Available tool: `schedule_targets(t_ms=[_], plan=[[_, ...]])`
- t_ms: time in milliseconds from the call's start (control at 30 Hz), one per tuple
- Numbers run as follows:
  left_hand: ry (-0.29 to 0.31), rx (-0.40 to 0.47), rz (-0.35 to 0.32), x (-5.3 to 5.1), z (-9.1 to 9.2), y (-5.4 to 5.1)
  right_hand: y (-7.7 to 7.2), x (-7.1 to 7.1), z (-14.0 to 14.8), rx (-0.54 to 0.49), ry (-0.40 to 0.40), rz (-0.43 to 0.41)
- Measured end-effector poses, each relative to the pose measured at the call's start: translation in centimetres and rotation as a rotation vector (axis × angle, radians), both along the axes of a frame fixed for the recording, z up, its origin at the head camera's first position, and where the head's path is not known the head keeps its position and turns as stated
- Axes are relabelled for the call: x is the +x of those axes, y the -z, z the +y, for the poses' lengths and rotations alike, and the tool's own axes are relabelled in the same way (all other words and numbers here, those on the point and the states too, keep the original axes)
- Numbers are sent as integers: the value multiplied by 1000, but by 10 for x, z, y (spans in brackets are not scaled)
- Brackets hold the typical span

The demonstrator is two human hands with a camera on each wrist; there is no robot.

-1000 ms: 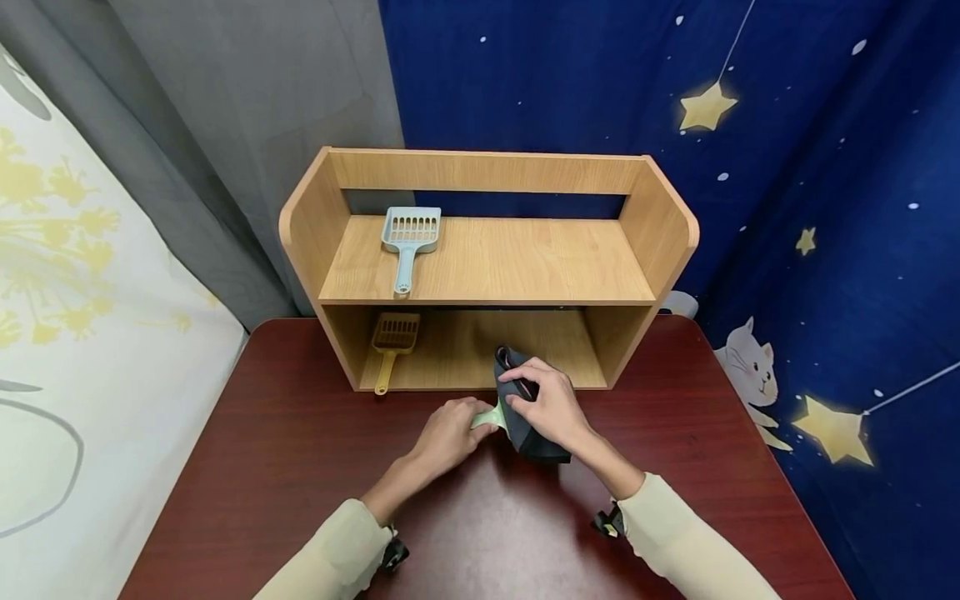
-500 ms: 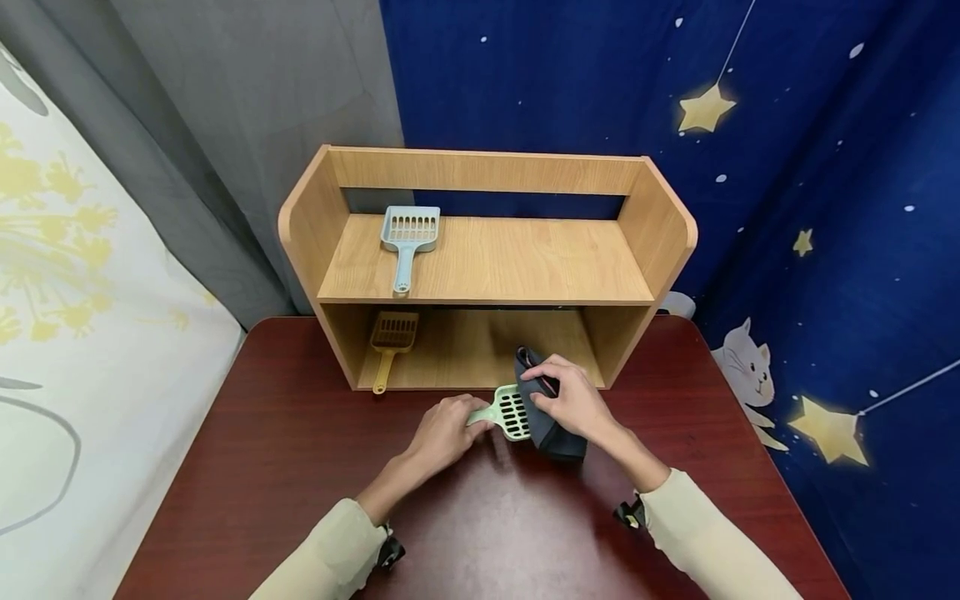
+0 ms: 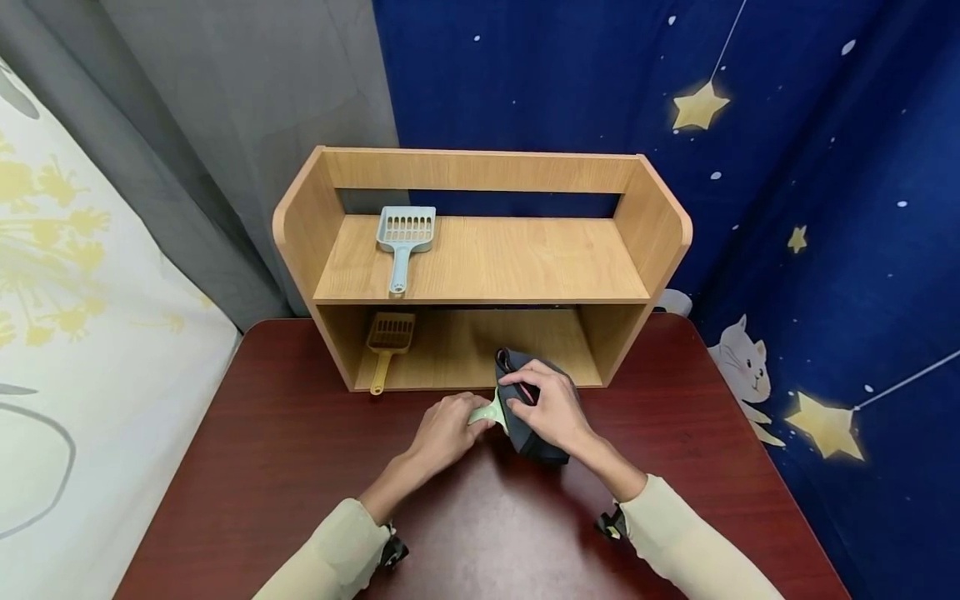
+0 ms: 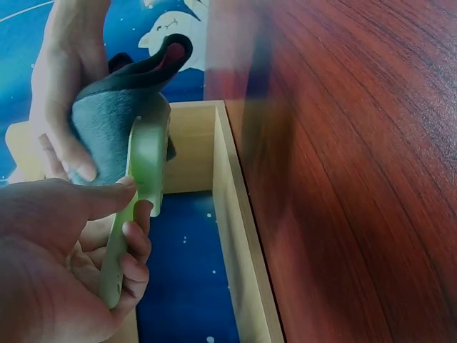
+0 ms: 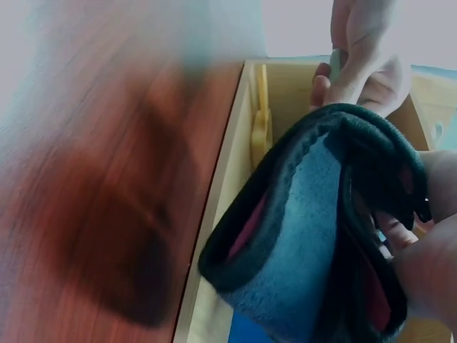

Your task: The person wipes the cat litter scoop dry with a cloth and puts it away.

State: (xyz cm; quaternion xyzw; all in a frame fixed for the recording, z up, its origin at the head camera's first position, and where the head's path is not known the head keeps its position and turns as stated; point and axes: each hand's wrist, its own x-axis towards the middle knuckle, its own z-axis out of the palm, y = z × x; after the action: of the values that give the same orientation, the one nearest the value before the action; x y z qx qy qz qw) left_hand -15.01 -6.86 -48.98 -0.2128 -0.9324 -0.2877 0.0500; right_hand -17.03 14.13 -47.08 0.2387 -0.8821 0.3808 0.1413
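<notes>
A light green slotted litter scoop (image 4: pixel 148 161) is held by its handle in my left hand (image 3: pixel 447 433), above the table in front of the shelf. My right hand (image 3: pixel 551 408) grips a folded dark grey cloth (image 3: pixel 528 442), which lies against the scoop's head and covers most of it in the head view. The cloth (image 5: pixel 303 236) has black edging and a pinkish inner side in the right wrist view. In the left wrist view, the fingers of my left hand (image 4: pixel 78 243) curl round the green handle.
A two-tier wooden shelf (image 3: pixel 480 283) stands at the back of the dark red table (image 3: pixel 285 483). On its upper level, at left, lies a pale blue litter scoop (image 3: pixel 405 237). Below it, a yellow litter scoop (image 3: pixel 388 342) rests with its handle at the shelf's front edge.
My right hand slid the cloth rightward, baring the green scoop's slotted head, then back left over it. My left hand has stayed almost in place on the handle.
</notes>
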Motion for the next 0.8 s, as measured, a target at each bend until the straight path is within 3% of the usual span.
schedule_targets(t_ms=[133, 333, 433, 667, 800], plan=[[2, 0, 2, -1, 0, -2, -3, -1, -1, -36, -27, -5], [11, 18, -5, -1, -3, -6, -1, -3, 8, 65, -77, -60], [9, 29, -6, 0, -6, -7, -2, -7, 20, 86, -75, -48], [6, 16, 9, 2, -15, -8, -16, -10, 55, 1, -33, 12], [14, 28, 3, 2, -22, -10, -24, -11, 73, -80, -63, 0]])
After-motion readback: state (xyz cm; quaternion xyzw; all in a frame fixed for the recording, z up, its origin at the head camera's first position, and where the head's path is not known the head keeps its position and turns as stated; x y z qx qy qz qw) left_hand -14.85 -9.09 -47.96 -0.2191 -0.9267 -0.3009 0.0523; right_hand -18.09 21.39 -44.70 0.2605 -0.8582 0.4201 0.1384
